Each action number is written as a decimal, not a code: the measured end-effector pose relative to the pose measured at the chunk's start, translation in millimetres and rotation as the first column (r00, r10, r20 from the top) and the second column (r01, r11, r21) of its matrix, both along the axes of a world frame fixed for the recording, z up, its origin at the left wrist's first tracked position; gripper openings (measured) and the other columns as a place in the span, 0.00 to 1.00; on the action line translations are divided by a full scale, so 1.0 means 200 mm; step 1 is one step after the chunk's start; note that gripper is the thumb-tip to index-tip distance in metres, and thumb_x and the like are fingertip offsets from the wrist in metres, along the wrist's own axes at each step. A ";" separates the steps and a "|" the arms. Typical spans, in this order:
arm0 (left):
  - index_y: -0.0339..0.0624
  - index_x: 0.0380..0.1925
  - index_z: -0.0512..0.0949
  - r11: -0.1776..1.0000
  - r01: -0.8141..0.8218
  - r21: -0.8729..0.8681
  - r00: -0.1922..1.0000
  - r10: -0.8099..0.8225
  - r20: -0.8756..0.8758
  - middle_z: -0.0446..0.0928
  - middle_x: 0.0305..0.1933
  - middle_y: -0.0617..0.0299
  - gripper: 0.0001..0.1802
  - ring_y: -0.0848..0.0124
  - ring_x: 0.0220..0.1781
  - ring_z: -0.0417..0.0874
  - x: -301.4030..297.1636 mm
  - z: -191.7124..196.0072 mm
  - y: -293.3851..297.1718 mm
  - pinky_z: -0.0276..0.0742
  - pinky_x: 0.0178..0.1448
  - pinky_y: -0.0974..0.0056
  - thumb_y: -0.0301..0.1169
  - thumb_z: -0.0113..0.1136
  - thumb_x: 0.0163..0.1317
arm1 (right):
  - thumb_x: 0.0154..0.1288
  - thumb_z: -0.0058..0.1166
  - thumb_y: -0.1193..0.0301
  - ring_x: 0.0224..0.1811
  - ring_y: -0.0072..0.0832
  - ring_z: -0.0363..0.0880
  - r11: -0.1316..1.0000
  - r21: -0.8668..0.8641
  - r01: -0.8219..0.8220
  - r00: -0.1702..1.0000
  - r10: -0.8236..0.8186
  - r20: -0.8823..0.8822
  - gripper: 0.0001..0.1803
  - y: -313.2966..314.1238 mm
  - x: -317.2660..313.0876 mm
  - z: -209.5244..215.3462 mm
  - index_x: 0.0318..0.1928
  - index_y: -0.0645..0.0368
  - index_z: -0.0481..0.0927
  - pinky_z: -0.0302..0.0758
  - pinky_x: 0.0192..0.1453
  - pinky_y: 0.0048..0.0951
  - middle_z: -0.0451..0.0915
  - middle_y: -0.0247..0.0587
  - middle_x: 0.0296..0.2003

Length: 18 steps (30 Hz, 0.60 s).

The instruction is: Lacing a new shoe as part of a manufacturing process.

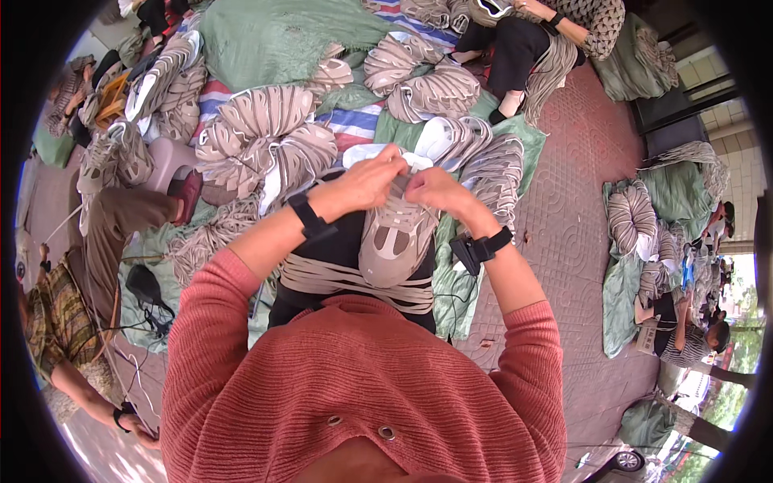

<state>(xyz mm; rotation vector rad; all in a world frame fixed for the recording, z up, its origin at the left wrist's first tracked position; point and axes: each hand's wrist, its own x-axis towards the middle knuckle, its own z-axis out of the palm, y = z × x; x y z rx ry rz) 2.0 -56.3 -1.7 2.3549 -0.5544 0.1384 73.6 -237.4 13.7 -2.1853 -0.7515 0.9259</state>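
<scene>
On my lap lies a beige and grey shoe upper (392, 249), toe towards me, with lacing rows across its front. My left hand (366, 183) is closed in a pinch at the upper's opening, near the top eyelets. Facing it, my right hand (441, 193) pinches at the other side of the opening, fingertips close to the left ones. What either pinch holds is too small to make out. A bundle of flat beige shoelaces (346, 278) lies across my dark-trousered thighs, under the toe. Both wrists carry black bands with small boxes.
Rings of stacked shoe uppers (266, 133) lie ahead on green sheets and a striped tarp (354, 121). More stacked uppers (491, 173) stand right of my knees. Co-workers sit at far left, ahead and right, one leg (129, 217) near my left. Red-brown paving (555, 217) stretches rightward.
</scene>
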 end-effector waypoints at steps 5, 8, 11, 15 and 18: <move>0.41 0.35 0.69 0.999 -0.029 0.041 0.999 0.028 0.030 0.63 0.42 0.54 0.16 0.51 0.36 0.75 0.01 -0.01 0.04 0.71 0.36 0.53 0.17 0.55 0.44 | 0.53 0.51 0.64 0.35 0.39 0.81 0.993 -0.034 0.109 0.931 -0.090 0.354 0.10 -0.06 -0.07 0.03 0.31 0.53 0.83 0.75 0.37 0.37 0.81 0.48 0.28; 0.40 0.31 0.71 0.998 -0.027 0.062 0.999 0.024 0.048 0.63 0.41 0.55 0.12 0.54 0.35 0.75 -0.01 0.02 0.01 0.72 0.36 0.53 0.20 0.58 0.44 | 0.54 0.52 0.65 0.36 0.39 0.81 0.996 -0.093 -0.009 0.759 0.068 0.647 0.10 -0.04 -0.14 0.07 0.30 0.56 0.83 0.75 0.39 0.39 0.81 0.48 0.28; 0.39 0.25 0.73 0.988 -0.004 0.156 0.998 -0.006 0.061 0.65 0.39 0.57 0.03 0.55 0.34 0.76 0.00 -0.01 -0.03 0.72 0.33 0.55 0.24 0.56 0.50 | 0.53 0.53 0.66 0.36 0.39 0.81 0.919 -0.389 -0.070 0.688 0.327 0.648 0.10 0.03 -0.16 0.09 0.28 0.59 0.82 0.75 0.39 0.40 0.81 0.48 0.28; 0.38 0.26 0.74 0.978 -0.053 0.201 0.997 0.042 0.057 0.66 0.40 0.57 0.03 0.55 0.34 0.76 0.00 -0.03 -0.04 0.73 0.34 0.55 0.25 0.57 0.50 | 0.51 0.54 0.67 0.33 0.41 0.80 0.892 -0.446 -0.074 0.672 0.375 0.638 0.08 0.08 -0.16 0.06 0.28 0.58 0.81 0.75 0.37 0.41 0.80 0.48 0.26; 0.39 0.30 0.73 0.988 -0.032 0.154 0.997 0.044 -0.070 0.66 0.42 0.57 0.08 0.55 0.35 0.76 0.00 -0.01 -0.01 0.72 0.37 0.55 0.24 0.59 0.48 | 0.50 0.53 0.68 0.34 0.42 0.80 0.915 -0.398 -0.061 0.747 0.306 0.590 0.08 0.10 -0.14 0.04 0.27 0.60 0.81 0.74 0.37 0.42 0.79 0.52 0.26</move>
